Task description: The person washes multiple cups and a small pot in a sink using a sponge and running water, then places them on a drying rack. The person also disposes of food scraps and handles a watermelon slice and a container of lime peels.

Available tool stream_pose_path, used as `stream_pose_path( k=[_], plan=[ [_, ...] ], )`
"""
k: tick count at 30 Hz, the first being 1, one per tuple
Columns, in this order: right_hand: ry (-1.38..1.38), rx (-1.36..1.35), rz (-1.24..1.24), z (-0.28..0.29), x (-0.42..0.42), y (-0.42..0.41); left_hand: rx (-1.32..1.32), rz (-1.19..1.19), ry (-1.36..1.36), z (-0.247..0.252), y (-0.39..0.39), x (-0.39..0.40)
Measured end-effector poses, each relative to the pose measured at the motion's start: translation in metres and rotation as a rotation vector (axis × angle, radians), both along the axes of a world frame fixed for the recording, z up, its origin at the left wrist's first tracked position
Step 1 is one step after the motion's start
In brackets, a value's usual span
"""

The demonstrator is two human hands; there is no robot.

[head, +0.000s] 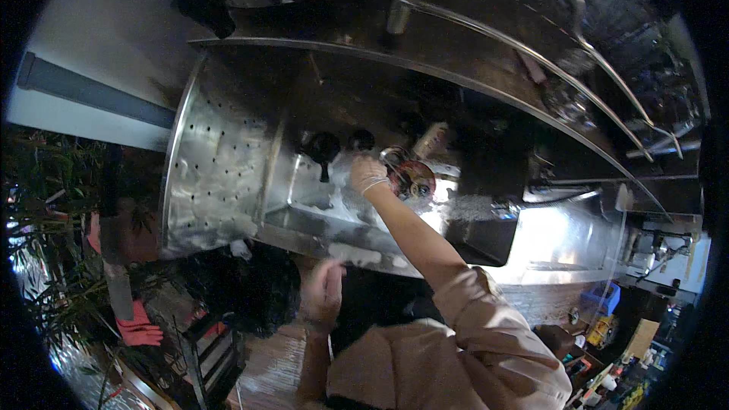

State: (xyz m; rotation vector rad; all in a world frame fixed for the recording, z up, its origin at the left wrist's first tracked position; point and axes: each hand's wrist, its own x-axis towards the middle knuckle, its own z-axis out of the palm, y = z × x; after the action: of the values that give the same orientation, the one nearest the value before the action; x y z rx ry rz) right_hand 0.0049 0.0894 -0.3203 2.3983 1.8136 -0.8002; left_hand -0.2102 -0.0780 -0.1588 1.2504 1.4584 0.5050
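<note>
My right hand (369, 175) reaches down into a stainless steel sink (344, 246), a thin pale band around its wrist. Its fingers are blurred beside a round black item (361, 139), and whether they grip anything cannot be made out. To the left lies a black round utensil with a short handle (322, 149). Close on the right side of the hand is a reddish round dish (420, 173), partly covered by my arm. Water spray (464, 206) crosses the basin from a metal spout (504, 210). My left hand (326, 289), blurred, hovers before the sink's front edge with nothing visible in it.
A perforated steel drainboard (219, 162) adjoins the basin on the left. Bent metal rails (484, 25) run above the back edge. Pink rubber gloves (138, 324) hang at lower left near plants (45, 182). A blue crate (601, 298) stands at right.
</note>
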Motion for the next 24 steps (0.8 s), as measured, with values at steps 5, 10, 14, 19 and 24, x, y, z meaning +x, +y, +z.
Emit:
stream_pose_path(
  k=[5,10,14,19,24],
  plan=[
    [-0.165,0.024,-0.038,-0.130,0.003,0.032,-0.078,0.113,0.161,-0.028,-0.040,-0.054],
    [-0.204,0.050,0.096,-0.124,-0.014,0.001,0.000,0.081,0.199,-0.070,-0.062,-0.075],
    [-0.024,-0.013,0.031,0.026,-0.023,-0.057,0.106,0.011,0.004,-0.029,-0.022,-0.026],
    [-0.046,0.153,-0.136,0.089,0.027,-0.164,0.193,-0.162,-0.123,-0.012,0.007,0.032],
    [-0.181,0.485,-0.159,0.099,0.077,-0.211,0.192,-0.366,-0.114,-0.027,0.021,0.095]
  ],
)
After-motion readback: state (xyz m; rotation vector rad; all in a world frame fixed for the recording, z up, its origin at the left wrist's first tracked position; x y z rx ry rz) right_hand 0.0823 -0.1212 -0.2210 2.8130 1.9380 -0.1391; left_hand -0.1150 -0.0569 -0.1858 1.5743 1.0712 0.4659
